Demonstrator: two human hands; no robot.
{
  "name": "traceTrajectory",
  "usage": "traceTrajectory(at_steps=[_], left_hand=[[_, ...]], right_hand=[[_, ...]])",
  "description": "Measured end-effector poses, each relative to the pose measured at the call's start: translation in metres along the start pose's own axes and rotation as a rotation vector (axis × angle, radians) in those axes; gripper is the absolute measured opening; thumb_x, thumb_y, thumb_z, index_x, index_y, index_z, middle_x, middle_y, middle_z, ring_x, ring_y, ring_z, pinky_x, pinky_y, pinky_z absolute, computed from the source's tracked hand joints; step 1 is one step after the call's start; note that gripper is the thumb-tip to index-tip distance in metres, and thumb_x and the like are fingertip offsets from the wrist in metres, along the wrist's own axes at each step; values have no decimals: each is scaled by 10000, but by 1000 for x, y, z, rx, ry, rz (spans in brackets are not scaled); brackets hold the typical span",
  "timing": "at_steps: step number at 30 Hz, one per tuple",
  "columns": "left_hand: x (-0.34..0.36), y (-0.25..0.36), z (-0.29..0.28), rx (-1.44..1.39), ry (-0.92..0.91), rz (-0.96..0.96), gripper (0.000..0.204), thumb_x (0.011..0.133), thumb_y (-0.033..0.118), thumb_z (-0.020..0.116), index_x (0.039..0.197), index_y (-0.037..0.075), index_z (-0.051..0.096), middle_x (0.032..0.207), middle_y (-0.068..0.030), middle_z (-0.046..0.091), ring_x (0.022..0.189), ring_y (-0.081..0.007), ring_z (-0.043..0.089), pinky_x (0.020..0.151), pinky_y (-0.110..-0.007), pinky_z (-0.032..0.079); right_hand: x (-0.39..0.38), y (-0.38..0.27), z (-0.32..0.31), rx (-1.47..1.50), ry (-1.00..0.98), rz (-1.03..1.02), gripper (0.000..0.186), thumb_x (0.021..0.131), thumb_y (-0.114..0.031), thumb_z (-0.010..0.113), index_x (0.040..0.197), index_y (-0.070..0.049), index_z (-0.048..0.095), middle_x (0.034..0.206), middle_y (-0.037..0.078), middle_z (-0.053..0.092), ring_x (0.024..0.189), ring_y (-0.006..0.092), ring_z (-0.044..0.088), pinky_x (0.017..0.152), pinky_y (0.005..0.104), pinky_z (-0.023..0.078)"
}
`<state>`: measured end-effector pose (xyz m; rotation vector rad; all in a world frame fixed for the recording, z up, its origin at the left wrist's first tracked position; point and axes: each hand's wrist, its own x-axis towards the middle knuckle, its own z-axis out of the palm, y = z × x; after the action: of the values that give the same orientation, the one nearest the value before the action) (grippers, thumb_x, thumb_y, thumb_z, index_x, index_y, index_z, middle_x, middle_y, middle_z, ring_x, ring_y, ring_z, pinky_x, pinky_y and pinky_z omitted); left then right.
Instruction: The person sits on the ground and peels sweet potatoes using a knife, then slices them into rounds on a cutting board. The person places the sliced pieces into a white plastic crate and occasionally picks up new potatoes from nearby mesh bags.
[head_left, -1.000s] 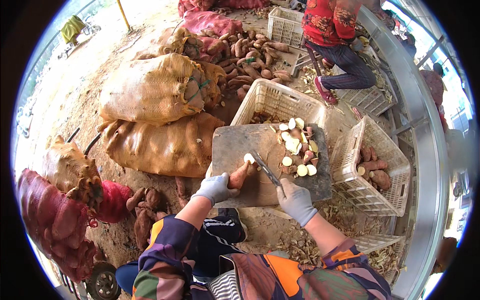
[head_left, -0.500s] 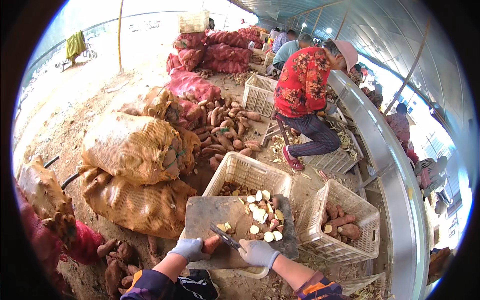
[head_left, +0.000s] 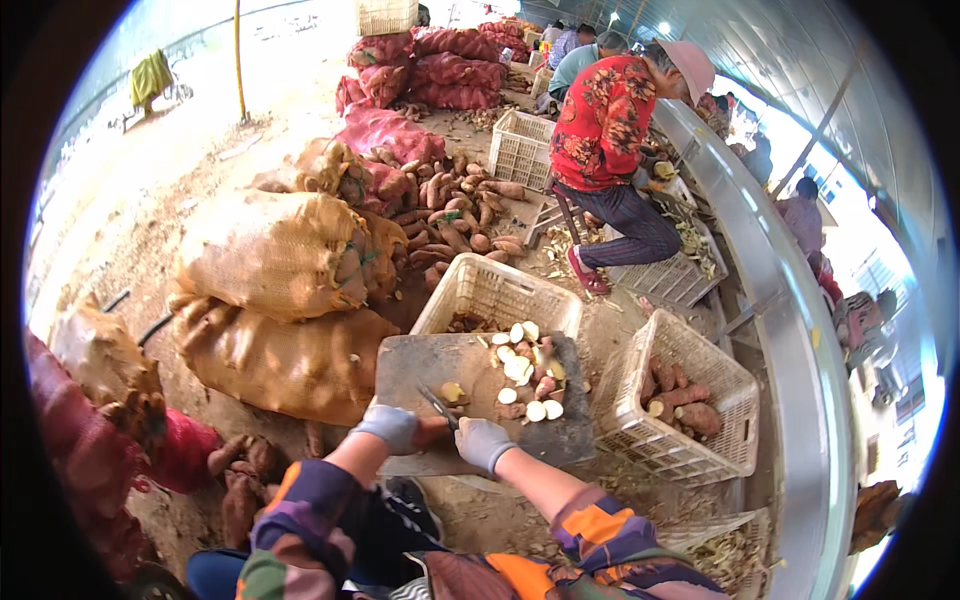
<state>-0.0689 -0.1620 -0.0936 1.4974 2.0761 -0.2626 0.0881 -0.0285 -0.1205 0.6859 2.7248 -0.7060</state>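
My left hand [head_left: 392, 428], in a pale grey glove, is closed round a reddish sweet potato [head_left: 431, 432] at the near edge of a dark cutting board [head_left: 405, 368]. In the gloved fist of my right hand [head_left: 484, 443] is a knife [head_left: 436, 404]; its blade points up and to the left, just beyond the sweet potato. Small cut bits [head_left: 452, 392] lie past the blade. On the board's right half are several cut sweet potato pieces [head_left: 518, 370] with pale faces. The board rests across a white plastic crate [head_left: 500, 288].
At right stands another crate [head_left: 648, 430] holding sweet potatoes [head_left: 690, 405]. Stacked mesh sacks [head_left: 275, 255] and a heap of loose sweet potatoes [head_left: 455, 215] lie left and ahead. A person in a red flowered top [head_left: 605, 125] sits beside a long metal rail [head_left: 790, 330].
The view has tilted down, so the scene sits higher and more of my sleeves shows. My right hand with the knife has come closer to my left hand and the sweet potato.
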Motion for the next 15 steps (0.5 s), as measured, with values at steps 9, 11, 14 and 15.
traceTrajectory(at_steps=[9, 11, 14, 15], left_hand=[[18, 6, 43, 46, 506, -166, 349, 801, 181, 628, 1148, 219, 640, 1311, -154, 484, 1195, -341, 466, 932, -467, 438], [17, 6, 44, -149, 541, -89, 362, 804, 187, 606, 1166, 190, 629, 1298, -130, 492, 1279, -379, 386, 1013, -479, 378], [11, 8, 18, -628, 442, 90, 261, 796, 221, 609, 1000, 77, 682, 1267, -170, 515, 1315, -441, 316, 1094, -474, 288], [11, 12, 22, -616, 462, 111, 245, 785, 263, 620, 902, 63, 701, 1311, -166, 492, 1358, -429, 266, 1100, -467, 280]], right_hand=[[-35, 11, 12, 223, 35, 168, 333, 895, -348, 468, 955, -45, 594, 946, 266, 646, 923, 427, 626, 823, 493, 492], [-43, 16, 19, 233, 52, 187, 329, 897, -350, 471, 955, -49, 592, 946, 266, 646, 919, 429, 625, 822, 497, 490], [-47, 25, 22, 289, 128, 171, 311, 895, -346, 495, 894, -49, 589, 890, 266, 643, 870, 440, 625, 786, 511, 495], [-48, 26, 21, 300, 150, 174, 307, 895, -341, 500, 876, -47, 586, 871, 264, 643, 854, 441, 627, 772, 511, 499]])
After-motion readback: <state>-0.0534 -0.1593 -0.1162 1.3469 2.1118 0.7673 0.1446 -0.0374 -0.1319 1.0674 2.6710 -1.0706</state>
